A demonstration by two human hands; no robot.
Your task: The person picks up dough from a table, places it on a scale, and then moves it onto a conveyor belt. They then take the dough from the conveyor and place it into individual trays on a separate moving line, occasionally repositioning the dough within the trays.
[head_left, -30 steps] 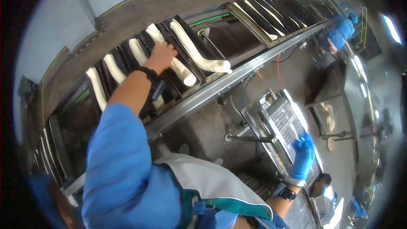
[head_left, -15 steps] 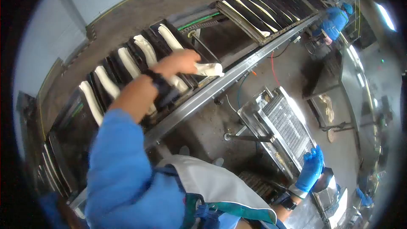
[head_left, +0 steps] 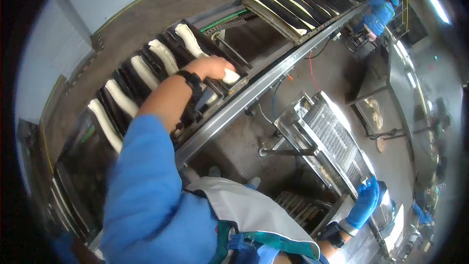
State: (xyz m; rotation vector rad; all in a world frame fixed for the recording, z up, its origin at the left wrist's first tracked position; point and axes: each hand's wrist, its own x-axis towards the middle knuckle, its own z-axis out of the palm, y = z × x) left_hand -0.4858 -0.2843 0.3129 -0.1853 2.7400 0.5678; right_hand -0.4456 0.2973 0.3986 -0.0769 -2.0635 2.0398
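A long pale dough strip [head_left: 187, 38] lies along a slot of the dark baking tray [head_left: 207, 44]. My bare left hand [head_left: 213, 67] is closed over the near part of this strip, and the rounded end [head_left: 230, 77] shows just beyond my fingers. The undersides of those fingers are hidden. At the lower right, my right hand [head_left: 364, 203] wears a blue glove. Its fingers are bent but apart, right at the near end of a metal mesh conveyor [head_left: 332, 134]. A small pale patch shows by the fingertips.
More dough strips [head_left: 120, 99] lie in parallel slots to the left. Another tray [head_left: 273, 17] with thin pale strips sits farther along the metal rail [head_left: 266, 85]. A co-worker in blue [head_left: 378, 17] is at the far right. Metal tables [head_left: 386, 68] stand on the right.
The dough end that stuck out over the tray's near edge now lies inside the slot under my left hand. My gloved right hand stays by the mesh conveyor, its fingers more bent.
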